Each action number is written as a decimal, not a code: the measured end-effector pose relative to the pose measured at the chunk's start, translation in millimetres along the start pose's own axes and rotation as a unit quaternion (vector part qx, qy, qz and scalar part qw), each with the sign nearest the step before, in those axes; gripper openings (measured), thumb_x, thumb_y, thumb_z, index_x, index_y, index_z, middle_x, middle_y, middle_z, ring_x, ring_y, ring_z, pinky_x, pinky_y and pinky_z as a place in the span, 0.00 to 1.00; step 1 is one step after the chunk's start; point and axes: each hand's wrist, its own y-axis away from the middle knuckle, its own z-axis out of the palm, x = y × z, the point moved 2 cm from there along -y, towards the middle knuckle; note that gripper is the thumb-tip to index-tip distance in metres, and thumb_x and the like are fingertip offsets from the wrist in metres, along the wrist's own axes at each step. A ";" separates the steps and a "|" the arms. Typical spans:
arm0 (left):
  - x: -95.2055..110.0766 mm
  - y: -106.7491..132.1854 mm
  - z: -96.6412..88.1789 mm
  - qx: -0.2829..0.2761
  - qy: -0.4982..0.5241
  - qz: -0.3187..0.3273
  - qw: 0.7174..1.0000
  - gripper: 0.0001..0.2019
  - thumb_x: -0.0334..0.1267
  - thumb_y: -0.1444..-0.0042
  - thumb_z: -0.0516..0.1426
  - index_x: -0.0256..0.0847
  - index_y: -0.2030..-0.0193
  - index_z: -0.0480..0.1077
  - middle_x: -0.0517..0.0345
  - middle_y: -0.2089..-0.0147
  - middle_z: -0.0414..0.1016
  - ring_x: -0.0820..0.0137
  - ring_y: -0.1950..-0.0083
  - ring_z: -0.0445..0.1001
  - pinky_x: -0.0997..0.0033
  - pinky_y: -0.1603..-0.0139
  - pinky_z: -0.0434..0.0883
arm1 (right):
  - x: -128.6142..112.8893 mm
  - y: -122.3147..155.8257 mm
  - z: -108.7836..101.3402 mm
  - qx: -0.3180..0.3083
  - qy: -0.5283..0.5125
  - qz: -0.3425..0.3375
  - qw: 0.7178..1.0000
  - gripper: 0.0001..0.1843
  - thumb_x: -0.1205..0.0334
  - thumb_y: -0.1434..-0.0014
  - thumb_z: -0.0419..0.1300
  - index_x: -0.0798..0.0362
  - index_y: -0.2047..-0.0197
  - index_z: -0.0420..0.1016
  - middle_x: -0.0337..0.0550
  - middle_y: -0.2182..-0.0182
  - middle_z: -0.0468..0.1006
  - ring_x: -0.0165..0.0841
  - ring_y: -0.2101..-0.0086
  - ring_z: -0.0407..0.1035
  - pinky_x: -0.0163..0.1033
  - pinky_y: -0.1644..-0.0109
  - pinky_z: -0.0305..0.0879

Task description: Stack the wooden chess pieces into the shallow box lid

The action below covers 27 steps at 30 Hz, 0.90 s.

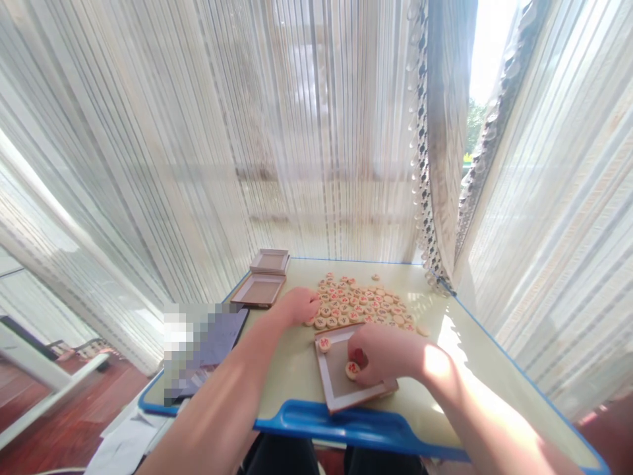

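Round wooden Chinese chess pieces [353,300] with red and dark characters lie in a wide group in the middle of the table. In front of them is a shallow open cardboard box [324,382], turned slightly, with one red-marked piece [324,344] in its far left corner. My right hand [376,353] reaches over this box, thumb and fingers closed round a Chinese chess piece [353,371]. At the left edge of the group, my left hand [299,305] has its fingers curled down at the pieces; what they hold, if anything, is hidden.
Two more shallow boxes [260,290] stand at the far left. A tablet-like device [225,343], partly blurred out, lies left of my left forearm. A blue rim with a raised lip [341,422] edges the light table [489,382]. Sheer curtains [321,132] hang behind.
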 end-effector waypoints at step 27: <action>3.9 11.0 5.4 -0.252 0.189 0.013 0.949 0.09 0.41 0.56 0.56 0.38 0.71 0.68 0.60 0.76 0.72 0.75 0.79 0.68 0.77 0.79 0.65 | -0.4 -13.9 3.6 0.016 -0.074 -0.009 0.997 0.14 0.48 0.55 0.59 0.47 0.69 0.78 0.38 0.79 0.73 0.28 0.79 0.61 0.33 0.77 0.50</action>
